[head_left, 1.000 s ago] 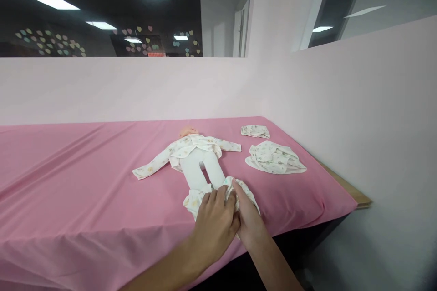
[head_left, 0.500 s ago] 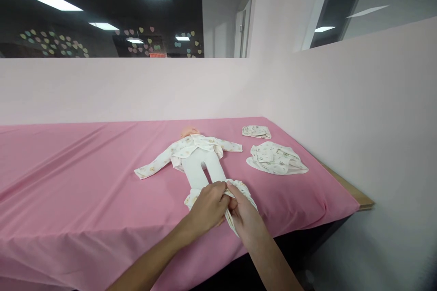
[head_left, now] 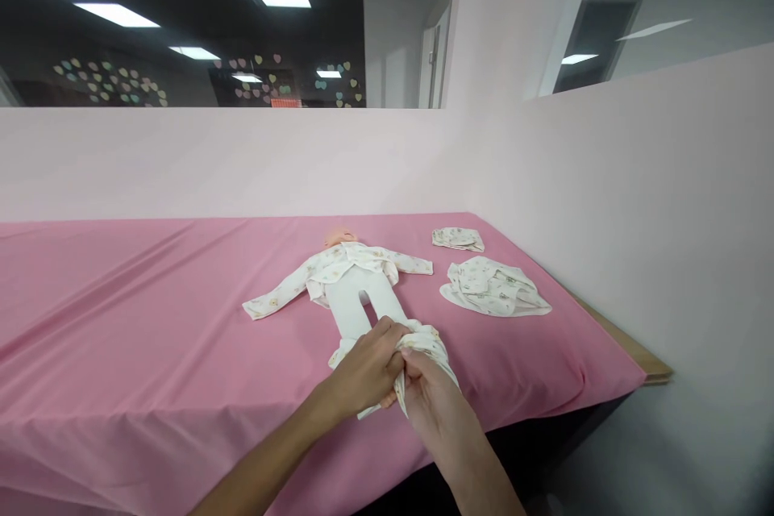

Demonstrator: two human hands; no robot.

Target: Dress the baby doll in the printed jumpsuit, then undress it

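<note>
A baby doll [head_left: 367, 290] lies on its back, its head toward the wall, dressed in a patterned long-sleeved top [head_left: 330, 262] with both sleeves spread. White cloth covers its body and upper legs. Patterned baby pants [head_left: 430, 341] are bunched around its lower legs. My left hand [head_left: 372, 367] is closed on the bunched fabric at the leg on the right. Close beside it, my right hand [head_left: 432, 395] pinches the same pants from the right. A bit of the doll's foot [head_left: 389, 399] shows between my hands; the rest is hidden.
A pink sheet [head_left: 151, 322] covers the table. To the right lie a folded patterned cloth [head_left: 458, 239] and a crumpled patterned garment [head_left: 496, 287]. A wooden board edge [head_left: 656, 371] sticks out at the right, against the white wall [head_left: 695, 218].
My right hand has shifted slightly down along the pants and turned, showing more of its palm side. The doll's foot shows a little more between my hands. The view has tilted slightly.
</note>
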